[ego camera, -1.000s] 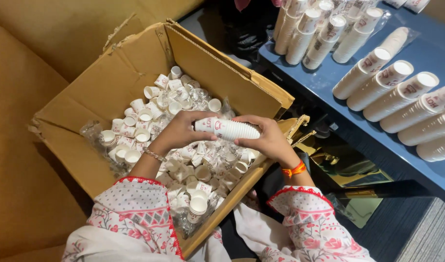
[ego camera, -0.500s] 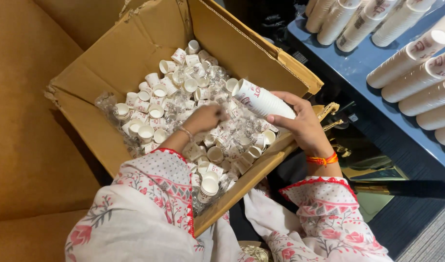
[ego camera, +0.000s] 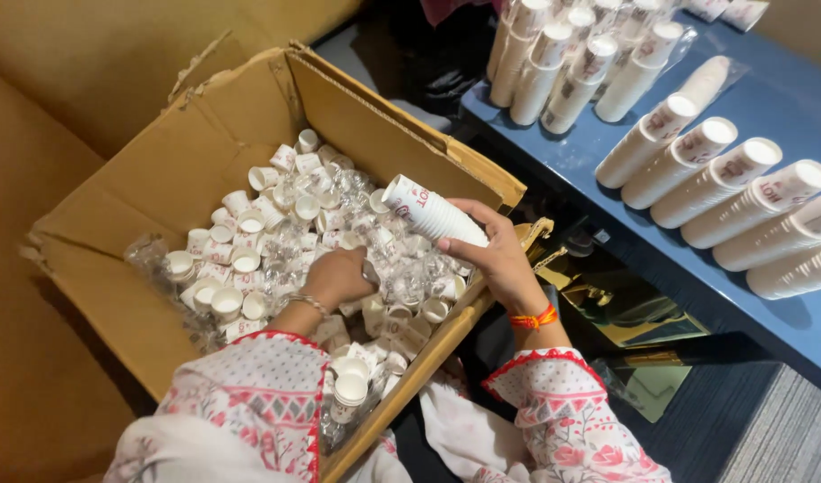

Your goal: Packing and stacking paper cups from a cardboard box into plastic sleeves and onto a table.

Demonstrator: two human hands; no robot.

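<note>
A person leans over an open cardboard box [ego camera: 204, 170] filled with loose small white paper cups [ego camera: 249, 259] and crumpled clear plastic wrap [ego camera: 410, 277]. The right hand [ego camera: 495, 255] is above the box's right edge, its grip wrapped around a nested stack of cups [ego camera: 428, 210] that lies tilted, open end pointing up and left over the box. The left hand [ego camera: 339, 275] reaches down into the middle of the box among the loose cups, fingers curled; whether its grip has closed on a cup cannot be told. An orange thread bracelet [ego camera: 534, 317] circles the right wrist. To the right of the box, a blue table [ego camera: 786, 331] carries rows of long cup stacks [ego camera: 723, 179] lying on their sides.
</note>
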